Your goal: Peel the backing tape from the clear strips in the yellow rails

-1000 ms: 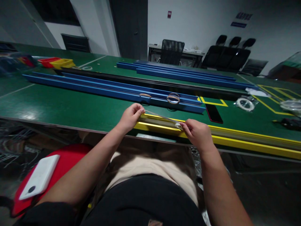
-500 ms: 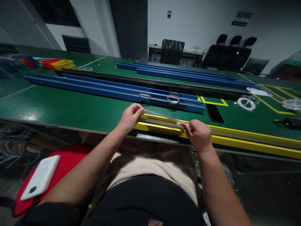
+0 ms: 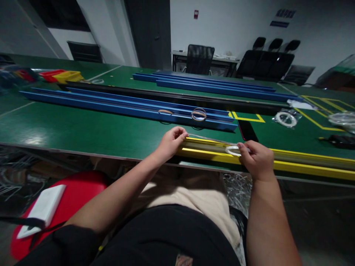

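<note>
A yellow channel-shaped rail (image 3: 299, 164) lies along the near edge of the green table. My left hand (image 3: 173, 142), its thumb and fingertips pinched together, grips the end of a thin tape strip (image 3: 213, 140) at the rail's left end. The strip runs taut above the rail's far edge to a white roll of tape (image 3: 229, 152). My right hand (image 3: 257, 159) is closed on the right side of that roll, over the rail. Fingers hide part of the roll.
Blue rails (image 3: 111, 107) lie beyond, with two tape rings (image 3: 199, 119) resting by them. A black rail (image 3: 177, 96) and more blue rails (image 3: 216, 87) are farther back. Right of these are a phone (image 3: 248, 131) and a bagged white roll (image 3: 286, 119). A red stool (image 3: 83, 184) stands at left.
Both hands have shifted right along the yellow rail, carrying the strip and roll. The white roll now shows more clearly in the right hand. The view has moved slightly.
</note>
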The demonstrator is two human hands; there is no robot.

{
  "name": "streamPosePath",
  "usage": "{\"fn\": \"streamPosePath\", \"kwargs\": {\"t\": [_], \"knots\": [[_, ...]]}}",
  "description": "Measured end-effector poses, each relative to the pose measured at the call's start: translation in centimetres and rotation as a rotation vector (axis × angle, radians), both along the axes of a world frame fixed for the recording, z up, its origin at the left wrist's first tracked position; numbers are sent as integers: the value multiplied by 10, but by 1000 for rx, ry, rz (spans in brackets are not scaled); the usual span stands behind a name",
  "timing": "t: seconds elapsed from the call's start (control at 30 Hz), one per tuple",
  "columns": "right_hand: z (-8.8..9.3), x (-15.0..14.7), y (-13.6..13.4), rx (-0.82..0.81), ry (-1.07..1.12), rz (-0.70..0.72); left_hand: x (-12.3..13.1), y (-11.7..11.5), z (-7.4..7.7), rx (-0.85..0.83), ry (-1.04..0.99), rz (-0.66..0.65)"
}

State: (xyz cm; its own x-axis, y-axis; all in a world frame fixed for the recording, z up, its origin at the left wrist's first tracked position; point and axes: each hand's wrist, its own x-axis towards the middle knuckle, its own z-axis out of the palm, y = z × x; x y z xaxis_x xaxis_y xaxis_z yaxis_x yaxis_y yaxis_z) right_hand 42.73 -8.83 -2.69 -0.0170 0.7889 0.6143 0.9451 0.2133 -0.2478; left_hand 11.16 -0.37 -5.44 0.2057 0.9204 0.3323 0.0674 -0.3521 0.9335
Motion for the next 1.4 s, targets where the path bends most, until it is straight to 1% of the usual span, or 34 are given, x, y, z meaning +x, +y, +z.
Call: {"fn": "streamPosePath", "kwargs": {"t": [0.07, 0.17, 0.27, 0.37, 0.43, 0.5, 0.6, 0.7, 0.77, 0.9, 1.0, 1.17, 1.4], "knots": [[13, -2, -4, -93, 82, 77, -11, -2, 5, 16, 71, 17], [36, -6, -9, -202, 134, 145, -32, -5, 17, 132, 259, 66], [55, -8, -9, -351, 55, 186, -48, -6, 27, 205, 414, 75], [63, -12, -1, -486, -90, 175, -56, -8, 27, 195, 494, 99], [63, -17, 7, -509, -206, 125, -58, -9, 21, 181, 513, 122], [62, -24, 14, -520, -324, 71, -59, -7, 12, 166, 520, 142], [60, -34, 23, -567, -469, 38, -60, -4, -3, 120, 534, 154], [56, -40, 28, -587, -526, 28, -59, 0, -14, 75, 551, 150], [52, -43, 31, -593, -553, 7, -57, 3, -18, 85, 560, 155], [46, -49, 37, -625, -628, -40, -51, 5, -20, 112, 589, 196], [46, -55, 41, -650, -641, -65, -49, 4, -19, 118, 627, 220], [49, -66, 45, -675, -680, -70, -49, 1, -21, 158, 659, 256], [49, -72, 47, -665, -708, -71, -47, 0, -22, 140, 710, 262]]}}
